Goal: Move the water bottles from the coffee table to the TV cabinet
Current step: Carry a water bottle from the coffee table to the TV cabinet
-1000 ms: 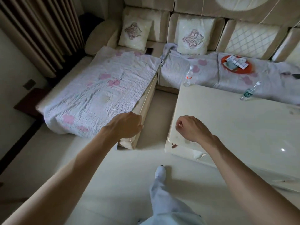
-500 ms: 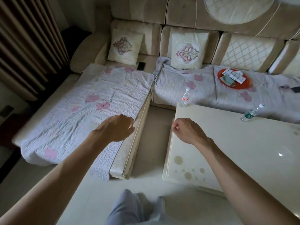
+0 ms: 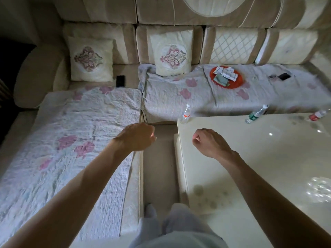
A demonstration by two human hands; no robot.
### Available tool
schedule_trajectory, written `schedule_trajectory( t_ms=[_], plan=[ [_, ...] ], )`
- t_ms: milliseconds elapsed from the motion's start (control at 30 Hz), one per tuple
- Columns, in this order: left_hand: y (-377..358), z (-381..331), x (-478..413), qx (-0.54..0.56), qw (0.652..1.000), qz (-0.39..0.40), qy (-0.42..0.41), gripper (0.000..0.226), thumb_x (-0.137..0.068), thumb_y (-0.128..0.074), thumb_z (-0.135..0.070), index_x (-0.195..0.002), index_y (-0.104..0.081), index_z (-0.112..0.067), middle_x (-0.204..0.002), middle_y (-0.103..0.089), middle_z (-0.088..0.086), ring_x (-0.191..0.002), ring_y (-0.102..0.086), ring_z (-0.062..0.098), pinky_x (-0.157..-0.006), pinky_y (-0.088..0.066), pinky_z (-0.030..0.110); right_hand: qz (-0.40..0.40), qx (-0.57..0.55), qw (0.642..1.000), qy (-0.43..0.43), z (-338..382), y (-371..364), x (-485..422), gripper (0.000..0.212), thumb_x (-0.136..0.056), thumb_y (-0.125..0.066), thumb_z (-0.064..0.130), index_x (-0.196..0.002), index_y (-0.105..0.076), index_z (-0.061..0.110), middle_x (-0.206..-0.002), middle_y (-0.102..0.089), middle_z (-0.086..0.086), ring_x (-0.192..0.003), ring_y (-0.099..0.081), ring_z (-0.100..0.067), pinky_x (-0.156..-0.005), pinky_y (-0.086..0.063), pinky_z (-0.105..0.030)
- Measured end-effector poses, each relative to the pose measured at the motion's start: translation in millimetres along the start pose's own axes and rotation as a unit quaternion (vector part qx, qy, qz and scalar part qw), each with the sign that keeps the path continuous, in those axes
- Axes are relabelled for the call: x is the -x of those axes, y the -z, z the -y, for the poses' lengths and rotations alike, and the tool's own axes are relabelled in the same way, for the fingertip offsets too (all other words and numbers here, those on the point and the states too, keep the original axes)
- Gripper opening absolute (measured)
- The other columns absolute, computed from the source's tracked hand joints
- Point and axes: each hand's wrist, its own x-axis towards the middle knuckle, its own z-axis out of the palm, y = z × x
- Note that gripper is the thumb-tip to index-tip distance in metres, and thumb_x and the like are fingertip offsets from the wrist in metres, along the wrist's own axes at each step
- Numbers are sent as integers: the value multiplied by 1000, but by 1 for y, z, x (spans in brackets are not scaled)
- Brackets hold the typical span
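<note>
Sofa: plush beige panels, seat under a crinkled floral quilt; soft ground, so don't park a bottle there. Table: glossy cream slab, hard, rounded corner, faint round marks near your edge. It looks slick, so lift the bottles clear rather than dragging them. TV cabinet is not in view. Left hand hovers over the gap between sofa and table, fingers curled under, holding nothing. Right hand is over the table's near-left part, curled into a loose fist, also empty. Step in hand, as judged: the reach. Uncurl your fingers before arrival and wrap the barrel at the label, not the cap. Three bottles stand along the table's far edge, well apart: orange-label bottle at the far-left corner, nearest your right hand, so take it first; green-label bottle further right; red-label bottle at the frame edge, blurred. They are clear thin plastic, so expect flex and grip lightly. Fill level: cannot tell
</note>
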Motion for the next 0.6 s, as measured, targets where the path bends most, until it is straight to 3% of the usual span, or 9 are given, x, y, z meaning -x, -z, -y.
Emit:
schedule_trajectory(
  t_ms=[133,400,600],
  plan=[
    [11,9,-40,-11,999,22,-28,30,-101,-43,-34,-106,-61,-10,-103,-68,11,-96,-66,27,-86,-52,37,19,-5,999,-44,-9,1,-25,22,-92,-49,27,-103,-66,17,-109,-67,0,-103,-60,-22,-84,-46,-31],
    [24,22,-138,-23,996,68,-48,36,-101,-42,-36,-119,-61,-11,-118,-67,10,-110,-62,26,-95,-49,38,44,-37,993,-101,-42,-6,-95,27,-92,-51,28,-110,-65,13,-115,-67,-2,-106,-62,-23,-84,-48,-31],
    [33,33,-229,-33,994,91,-43,37,-101,-43,-38,-117,-61,-10,-116,-66,13,-108,-63,28,-90,-48,37,83,-45,987,-133,-78,-5,-175,28,-90,-50,27,-111,-62,13,-116,-65,-5,-105,-60,-27,-85,-50,-34]
  ],
)
